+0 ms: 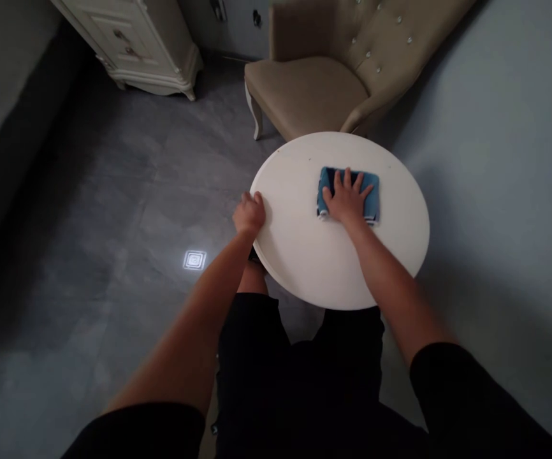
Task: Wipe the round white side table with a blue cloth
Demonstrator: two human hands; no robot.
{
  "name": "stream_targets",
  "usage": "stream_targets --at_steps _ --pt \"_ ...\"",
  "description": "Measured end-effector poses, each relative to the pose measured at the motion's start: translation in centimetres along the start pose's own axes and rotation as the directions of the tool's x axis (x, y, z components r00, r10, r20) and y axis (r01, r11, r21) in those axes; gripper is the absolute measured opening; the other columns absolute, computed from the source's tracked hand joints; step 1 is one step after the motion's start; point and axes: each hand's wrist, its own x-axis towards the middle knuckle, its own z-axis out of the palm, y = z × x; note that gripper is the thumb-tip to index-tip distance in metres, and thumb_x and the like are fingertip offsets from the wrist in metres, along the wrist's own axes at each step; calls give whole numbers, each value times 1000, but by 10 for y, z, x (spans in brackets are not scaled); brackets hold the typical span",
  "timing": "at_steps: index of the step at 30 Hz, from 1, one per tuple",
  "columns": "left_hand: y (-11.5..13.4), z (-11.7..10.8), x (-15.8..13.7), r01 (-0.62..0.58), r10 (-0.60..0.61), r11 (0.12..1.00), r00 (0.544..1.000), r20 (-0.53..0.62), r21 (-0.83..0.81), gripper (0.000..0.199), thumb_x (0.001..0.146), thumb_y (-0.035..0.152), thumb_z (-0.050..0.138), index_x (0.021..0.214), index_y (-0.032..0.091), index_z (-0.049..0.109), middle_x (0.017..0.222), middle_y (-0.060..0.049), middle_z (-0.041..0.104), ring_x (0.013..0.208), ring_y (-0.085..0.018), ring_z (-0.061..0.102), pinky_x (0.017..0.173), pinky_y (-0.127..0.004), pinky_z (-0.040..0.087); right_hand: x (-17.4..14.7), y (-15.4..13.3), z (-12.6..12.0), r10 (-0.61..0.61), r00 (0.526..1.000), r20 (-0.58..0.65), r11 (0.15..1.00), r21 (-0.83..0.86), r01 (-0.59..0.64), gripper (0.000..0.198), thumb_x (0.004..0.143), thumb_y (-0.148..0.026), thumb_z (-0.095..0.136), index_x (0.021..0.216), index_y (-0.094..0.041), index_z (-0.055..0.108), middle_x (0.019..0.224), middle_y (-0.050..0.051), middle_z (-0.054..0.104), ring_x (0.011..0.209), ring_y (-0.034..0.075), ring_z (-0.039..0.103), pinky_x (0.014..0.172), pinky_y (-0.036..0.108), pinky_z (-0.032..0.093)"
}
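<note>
A round white table (299,248) stands right in front of me. At its left edge, my left hand (250,213) is closed around the rim, the thumb on top and some of the fingers out of sight. A folded blue cloth (372,189) with darker and white parts lies on the tabletop, right of the middle. Pressed flat on this cloth is my right hand (348,196), its fingers spread wide. Small dark specks show on the far part of the tabletop.
Behind the table a tan tufted armchair (305,89) stands close. A white cabinet (137,51) is at the far left. A pale wall (510,159) bounds the right side. Grey floor (161,191) with a bright square light patch (194,260) lies to the left.
</note>
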Motion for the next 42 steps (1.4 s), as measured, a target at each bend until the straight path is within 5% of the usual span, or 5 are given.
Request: stream_targets --at_steps 10,15,29,35,42 --pt "-4 -4 -6 -21 19 997 1000 -17 -77 58 118 56 33 143 17 68 138 -28 77 134 -44 72 111 -56 54 -260 -38 17 -252 962 102 967 59 247 76 108 -41 51 183 -30 39 192 4 20 176 52 12 136 87 19" --pt "-4 -3 -4 -20 20 994 1000 -8 -104 57 118 56 34 141 17 68 133 -28 78 128 -46 75 108 -58 55 -198 -25 4 -340 930 138 940 41 338 64 116 -44 44 178 -28 49 191 7 25 176 51 17 136 87 15" --pt "-14 10 13 -29 29 988 1000 -2 -150 52 117 57 35 136 19 66 130 -27 78 128 -45 72 106 -54 53 201 -28 -6 -61 997 37 997 50 59 77 120 -56 23 185 -16 28 191 24 16 173 56 14 125 96 9" --pt "-14 9 12 -26 27 989 1000 4 -147 52 117 57 35 136 20 66 129 -26 78 129 -45 72 106 -55 53 168 -39 -10 -118 992 54 992 -43 120 85 121 -53 5 183 3 18 188 35 4 172 59 11 126 90 13" --pt "-11 4 6 -49 49 991 999 -2 -124 56 117 55 32 139 17 67 135 -29 76 133 -46 71 109 -56 52 -38 -63 4 -253 966 49 967 -14 254 80 116 -59 37 185 -19 31 193 13 17 175 54 13 135 87 10"
